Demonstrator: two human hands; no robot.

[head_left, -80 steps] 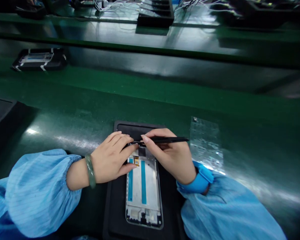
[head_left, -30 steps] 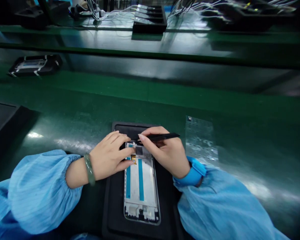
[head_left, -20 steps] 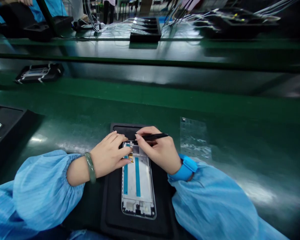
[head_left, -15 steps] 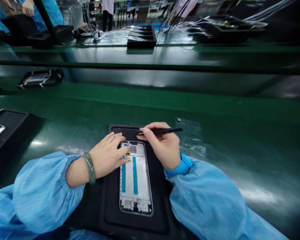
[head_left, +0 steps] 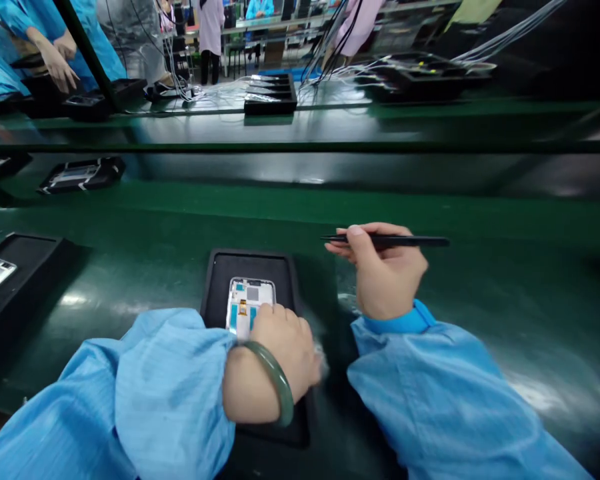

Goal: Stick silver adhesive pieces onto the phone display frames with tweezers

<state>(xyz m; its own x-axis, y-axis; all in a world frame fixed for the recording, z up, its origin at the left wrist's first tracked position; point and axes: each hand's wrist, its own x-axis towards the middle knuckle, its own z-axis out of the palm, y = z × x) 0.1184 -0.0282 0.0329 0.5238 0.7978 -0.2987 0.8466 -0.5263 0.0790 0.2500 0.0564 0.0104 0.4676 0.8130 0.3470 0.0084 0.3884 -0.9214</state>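
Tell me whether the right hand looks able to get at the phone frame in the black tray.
Probably yes, at the far end: nothing shows between the right hand, with its thin black tool, and that part of the phone frame. The left hand hides the near part.

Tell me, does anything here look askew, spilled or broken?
Nothing visible looks spilled or broken. The one oddity is a see-through blur beside the left hand, perhaps clear plastic, too smeared to identify. The phone-shaped frame lies in a black tray, its lower part hidden by that hand and sleeve.
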